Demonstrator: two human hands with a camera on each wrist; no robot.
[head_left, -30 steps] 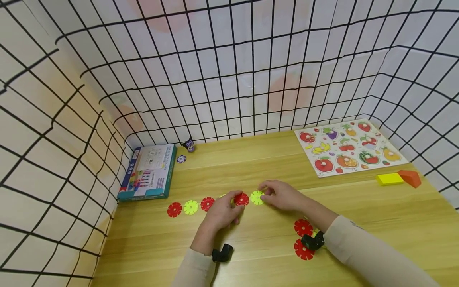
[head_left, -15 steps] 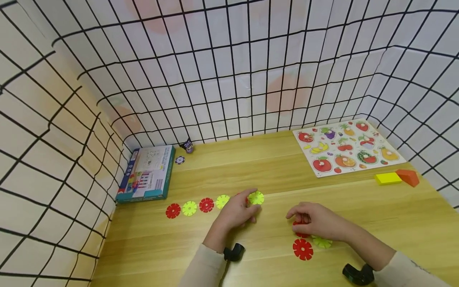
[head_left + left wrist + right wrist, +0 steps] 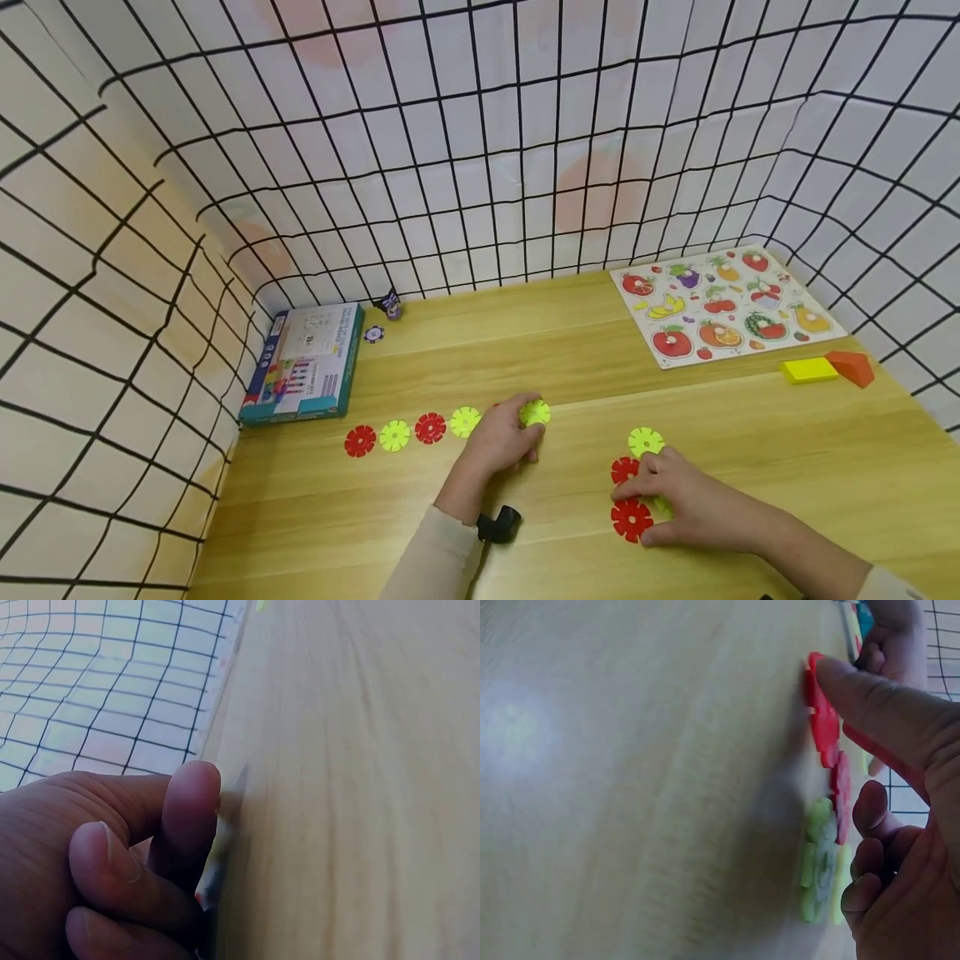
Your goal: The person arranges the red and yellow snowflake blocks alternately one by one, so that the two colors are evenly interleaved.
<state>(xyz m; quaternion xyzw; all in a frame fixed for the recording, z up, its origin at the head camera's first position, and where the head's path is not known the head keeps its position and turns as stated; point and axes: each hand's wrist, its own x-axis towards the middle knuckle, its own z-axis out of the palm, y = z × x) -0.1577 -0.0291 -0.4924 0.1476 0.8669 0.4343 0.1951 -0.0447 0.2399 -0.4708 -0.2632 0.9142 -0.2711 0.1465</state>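
Observation:
Several notched plastic snowflake discs lie in a row in the head view, alternating between red (image 3: 360, 441) and yellow-green (image 3: 394, 435). My left hand (image 3: 498, 440) is over the row's right end, its index finger and thumb at opposite edges of the last yellow-green disc (image 3: 535, 412). It mostly covers the red disc beside that one. To the right, my right hand (image 3: 705, 504) pinches the nearest red disc (image 3: 632, 520) of a small cluster between thumb and index finger. In the right wrist view, the thumb meets that red disc (image 3: 823, 712). Another red disc (image 3: 624, 469) and a yellow-green disc (image 3: 646, 441) lie just beyond.
A boxed toy set (image 3: 303, 362) lies at the back left, near a small purple figure (image 3: 391, 305) and a round chip (image 3: 373, 334). At the back right are a fruit puzzle board (image 3: 723, 308), a yellow block (image 3: 808, 371) and a red block (image 3: 851, 367). Black wire grid (image 3: 480, 154) encloses the table.
My right hand has left the row's end and come right and nearer, to the cluster's nearest red disc. My left hand has shifted slightly right, onto the last yellow-green disc.

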